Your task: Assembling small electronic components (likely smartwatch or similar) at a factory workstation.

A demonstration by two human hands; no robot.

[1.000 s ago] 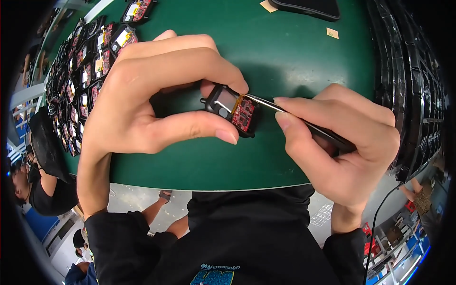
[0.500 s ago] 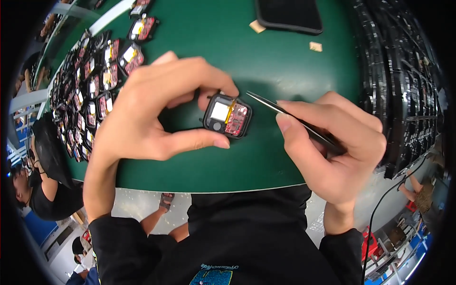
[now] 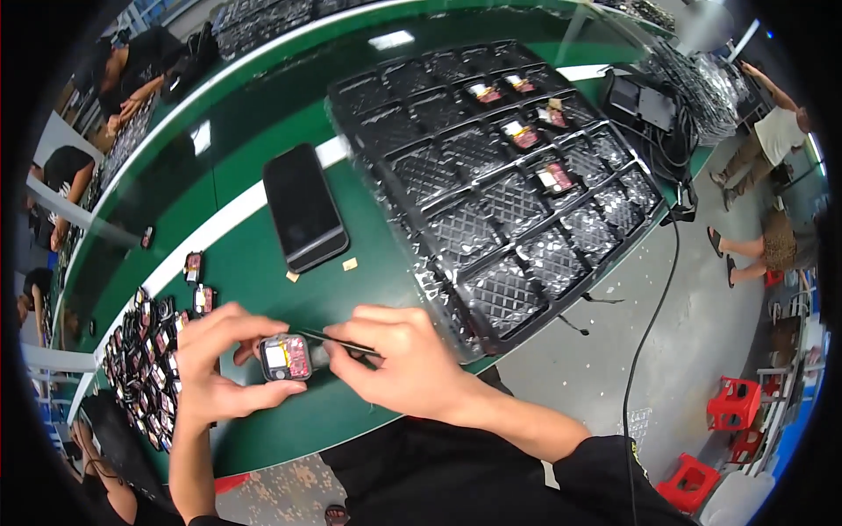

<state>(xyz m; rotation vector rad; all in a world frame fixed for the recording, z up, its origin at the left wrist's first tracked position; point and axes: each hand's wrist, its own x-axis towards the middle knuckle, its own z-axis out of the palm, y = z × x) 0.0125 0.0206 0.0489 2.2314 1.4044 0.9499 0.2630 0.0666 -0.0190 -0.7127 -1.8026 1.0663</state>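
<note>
My left hand (image 3: 219, 361) pinches a small black watch-like case (image 3: 301, 375) between thumb and fingers, its open face upward. Inside lie a whitish rectangle, a strip of yellow tape and a red circuit board. From the right, my right hand (image 3: 399, 358) grips dark, slim tweezers (image 3: 358, 347). Their tips point left at the upper edge of the case; I cannot tell whether they touch it. Left of my left hand is a pile of similar open cases (image 3: 145, 373).
A black phone (image 3: 304, 209) lies on the green table (image 3: 237, 263) beside small tan pieces (image 3: 351, 264). At the right stands a stack of black compartment trays (image 3: 491, 219), a few cases in the top one. Cables hang off the table's right edge; red stools (image 3: 733, 401) and people are beyond.
The view has swung to the right and takes in the trays and whole phone. My right hand has brought the tweezers closer to the case, which my left hand still holds.
</note>
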